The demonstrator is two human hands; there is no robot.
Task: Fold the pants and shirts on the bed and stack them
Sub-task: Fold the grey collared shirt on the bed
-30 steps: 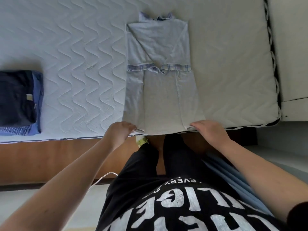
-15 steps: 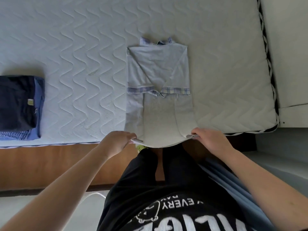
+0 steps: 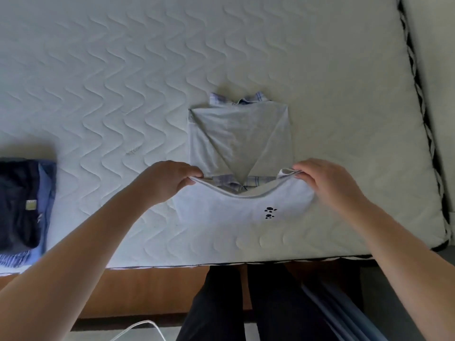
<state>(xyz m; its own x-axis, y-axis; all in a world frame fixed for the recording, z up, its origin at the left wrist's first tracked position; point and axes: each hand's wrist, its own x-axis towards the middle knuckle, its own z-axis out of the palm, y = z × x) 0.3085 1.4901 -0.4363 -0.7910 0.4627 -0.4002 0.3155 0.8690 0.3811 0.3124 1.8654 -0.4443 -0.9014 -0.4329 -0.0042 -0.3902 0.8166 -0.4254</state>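
Pale grey shirt [image 3: 240, 141] lies on the quilted mattress [image 3: 123, 70], collar at the far end w/ plaid trim showing, sleeves folded in so plaid cuffs meet across the middle. Bottom hem is lifted off the bed and doubled over toward the collar; the raised part hangs in a shallow sag btwn the two hands, its lower side facing the camera w/ a small dark paw-print mark [image 3: 270, 212] right of centre. Left hand [image 3: 165, 184] pinches the left hem corner, fingers curled round the cloth edge; right hand [image 3: 327, 184] pinches the right corner the same way, thumb under, fingers over. Both hands are level w/ the cuff line, hem edge just above the cuffs, not touching the collar end. Stack of folded clothes [image 3: 23, 205] sits at the left edge of the mattress, well apart from the shirt: dark navy piece on top, blue ones under. White cable [image 3: 138, 328] on the floor near the person's legs.
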